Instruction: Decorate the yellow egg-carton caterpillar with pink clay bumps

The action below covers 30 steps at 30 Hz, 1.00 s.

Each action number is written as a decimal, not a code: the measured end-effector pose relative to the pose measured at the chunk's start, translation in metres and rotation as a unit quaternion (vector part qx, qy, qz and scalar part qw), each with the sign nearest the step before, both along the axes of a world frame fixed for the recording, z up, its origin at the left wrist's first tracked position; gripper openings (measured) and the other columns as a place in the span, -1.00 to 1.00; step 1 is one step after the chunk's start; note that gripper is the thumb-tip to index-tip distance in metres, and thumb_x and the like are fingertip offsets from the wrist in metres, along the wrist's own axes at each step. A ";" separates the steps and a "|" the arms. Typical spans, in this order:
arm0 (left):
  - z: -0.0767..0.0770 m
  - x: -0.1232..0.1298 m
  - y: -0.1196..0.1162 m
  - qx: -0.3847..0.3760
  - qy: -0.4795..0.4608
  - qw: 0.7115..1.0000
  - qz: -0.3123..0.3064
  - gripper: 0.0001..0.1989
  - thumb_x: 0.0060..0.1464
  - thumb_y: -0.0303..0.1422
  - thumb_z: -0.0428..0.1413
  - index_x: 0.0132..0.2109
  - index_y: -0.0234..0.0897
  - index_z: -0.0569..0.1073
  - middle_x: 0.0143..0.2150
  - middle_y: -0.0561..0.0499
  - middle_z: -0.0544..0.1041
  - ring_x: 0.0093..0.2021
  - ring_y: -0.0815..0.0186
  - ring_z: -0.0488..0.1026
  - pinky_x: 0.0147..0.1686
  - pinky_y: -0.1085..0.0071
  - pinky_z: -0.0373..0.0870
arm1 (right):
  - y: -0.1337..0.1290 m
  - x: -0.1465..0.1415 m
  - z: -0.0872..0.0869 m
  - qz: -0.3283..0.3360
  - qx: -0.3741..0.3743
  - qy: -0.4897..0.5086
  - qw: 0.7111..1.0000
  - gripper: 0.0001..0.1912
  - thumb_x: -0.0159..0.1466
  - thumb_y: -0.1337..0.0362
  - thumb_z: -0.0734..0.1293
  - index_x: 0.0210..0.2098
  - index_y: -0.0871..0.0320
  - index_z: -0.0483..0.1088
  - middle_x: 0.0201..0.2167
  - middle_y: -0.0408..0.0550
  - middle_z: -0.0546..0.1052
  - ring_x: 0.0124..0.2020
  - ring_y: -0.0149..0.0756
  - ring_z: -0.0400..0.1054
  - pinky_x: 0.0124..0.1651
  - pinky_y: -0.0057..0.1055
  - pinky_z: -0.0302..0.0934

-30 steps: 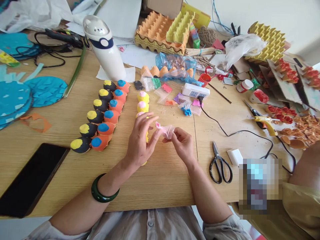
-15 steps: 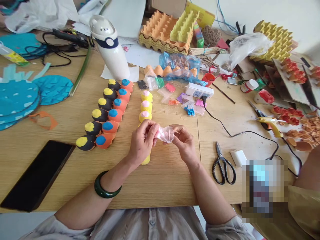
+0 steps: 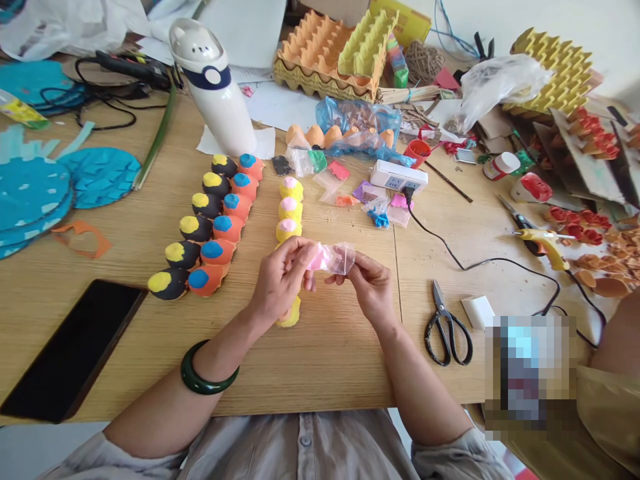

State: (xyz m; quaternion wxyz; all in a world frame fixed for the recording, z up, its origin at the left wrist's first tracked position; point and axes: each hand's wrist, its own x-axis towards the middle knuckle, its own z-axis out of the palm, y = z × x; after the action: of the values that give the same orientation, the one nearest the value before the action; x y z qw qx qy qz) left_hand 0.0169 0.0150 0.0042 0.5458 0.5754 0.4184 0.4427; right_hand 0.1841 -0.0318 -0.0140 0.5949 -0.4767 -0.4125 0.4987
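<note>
Hands have drawn slightly apart since last frame, stretching the bag wider. L grip (image 3: 283, 280) & R grip (image 3: 373, 290) both pinch a small clear plastic bag (image 3: 339, 259) – pink inside – held between them. Yellow egg-carton strip (image 3: 290, 213) lies on counter (image 3: 125, 347) right below L grip; orange egg-carton strip (image 3: 223, 230) further left of it.

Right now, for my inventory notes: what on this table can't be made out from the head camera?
Head view:
- Contents of the clear plastic bag: crumpled, partly hidden by the left hand and right hand.
- Middle of the row of yellow egg-carton cups: hidden by the left hand.
- Object at lower right: pixelated.
- Red pieces on cardboard: cut off by the right edge.
</note>
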 end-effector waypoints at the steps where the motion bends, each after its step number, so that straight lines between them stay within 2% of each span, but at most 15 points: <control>1: 0.003 -0.001 0.001 -0.019 -0.010 0.999 -0.025 -0.67 0.38 -0.13 0.11 -0.34 -0.20 0.42 -0.59 0.16 0.39 -0.65 0.39 0.43 -0.57 0.46 0.49 | 0.000 0.001 0.000 -0.005 0.000 -0.003 1.000 -0.69 0.31 -0.04 0.52 -0.09 -0.01 0.72 -0.53 -0.20 0.54 -0.46 -0.30 0.56 -0.30 -0.29 0.54; 4: 0.010 -0.004 0.003 0.000 0.033 0.998 -0.048 -0.67 0.37 -0.22 0.11 -0.39 -0.22 0.43 -0.54 0.12 0.48 -0.61 0.40 0.50 -0.49 0.48 0.52 | 0.000 0.002 0.001 -0.013 -0.003 -0.012 1.000 -0.67 0.31 -0.06 0.52 -0.10 0.01 0.72 -0.54 -0.19 0.55 -0.46 -0.28 0.57 -0.30 -0.27 0.55; 9: 0.011 -0.007 0.001 0.125 0.133 0.983 0.019 -0.81 0.32 -0.36 0.14 -0.32 -0.22 0.49 -0.61 0.18 0.50 -0.63 0.46 0.48 -0.52 0.58 0.40 | -0.001 0.001 0.005 -0.004 -0.027 -0.012 1.000 -0.63 0.27 -0.10 0.55 -0.13 0.02 0.72 -0.42 -0.11 0.68 -0.40 -0.19 0.63 -0.22 -0.17 0.61; 14: 0.003 -0.005 -0.004 0.182 0.185 0.964 0.048 -0.69 0.35 -0.33 0.12 -0.43 -0.21 0.40 -0.68 0.18 0.43 -0.68 0.46 0.38 -0.56 0.53 0.31 | -0.001 -0.007 0.006 0.058 -0.046 0.040 0.996 -0.65 0.25 -0.05 0.57 -0.11 0.02 0.69 -0.24 -0.09 0.74 -0.34 -0.22 0.64 -0.12 -0.12 0.66; 17: 0.001 -0.001 -0.006 0.176 0.172 0.969 0.034 -0.69 0.34 -0.32 0.12 -0.43 -0.20 0.40 -0.68 0.18 0.42 -0.67 0.44 0.37 -0.57 0.51 0.30 | -0.002 -0.011 0.003 0.047 -0.029 0.055 0.997 -0.68 0.24 0.01 0.59 -0.11 0.03 0.67 -0.20 -0.08 0.74 -0.29 -0.23 0.65 -0.11 -0.16 0.66; 19: 0.003 0.001 -0.005 0.146 0.138 0.979 0.019 -0.74 0.34 -0.32 0.12 -0.37 -0.21 0.45 -0.64 0.17 0.44 -0.64 0.43 0.42 -0.55 0.52 0.34 | -0.002 -0.011 0.002 0.026 -0.016 0.050 0.998 -0.68 0.26 0.01 0.58 -0.10 0.03 0.66 -0.18 -0.07 0.73 -0.24 -0.22 0.65 -0.09 -0.17 0.65; 24: 0.012 -0.004 0.001 0.066 0.069 0.993 -0.067 -0.74 0.37 -0.27 0.10 -0.32 -0.24 0.49 -0.50 0.07 0.58 -0.49 0.36 0.58 -0.40 0.51 0.52 | 0.001 -0.004 -0.001 -0.003 0.021 0.000 1.000 -0.70 0.25 0.01 0.59 -0.13 0.01 0.67 -0.14 -0.06 0.70 -0.09 -0.18 0.61 -0.03 -0.23 0.61; 27: 0.014 -0.008 0.003 0.097 0.087 0.990 -0.062 -0.78 0.35 -0.28 0.12 -0.27 -0.26 0.52 -0.46 0.08 0.62 -0.51 0.37 0.59 -0.44 0.53 0.51 | 0.001 -0.001 -0.001 -0.006 0.035 0.001 0.999 -0.66 0.21 -0.01 0.61 -0.11 -0.01 0.68 -0.13 -0.07 0.70 -0.07 -0.17 0.61 -0.03 -0.25 0.60; 30: 0.011 -0.010 0.004 0.166 0.151 0.974 -0.008 -0.82 0.33 -0.33 0.12 -0.28 -0.24 0.52 -0.49 0.10 0.62 -0.54 0.41 0.57 -0.45 0.56 0.48 | -0.001 -0.002 0.001 0.017 0.013 0.019 1.000 -0.65 0.22 -0.04 0.60 -0.11 -0.01 0.68 -0.22 -0.09 0.71 -0.28 -0.20 0.63 -0.14 -0.19 0.62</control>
State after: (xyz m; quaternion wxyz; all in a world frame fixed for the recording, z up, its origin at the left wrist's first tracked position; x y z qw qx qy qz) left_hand 0.0072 0.0188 0.0151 0.3768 0.7217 0.4115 0.4097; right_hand 0.1820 -0.0328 -0.0132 0.6004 -0.4524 -0.4151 0.5124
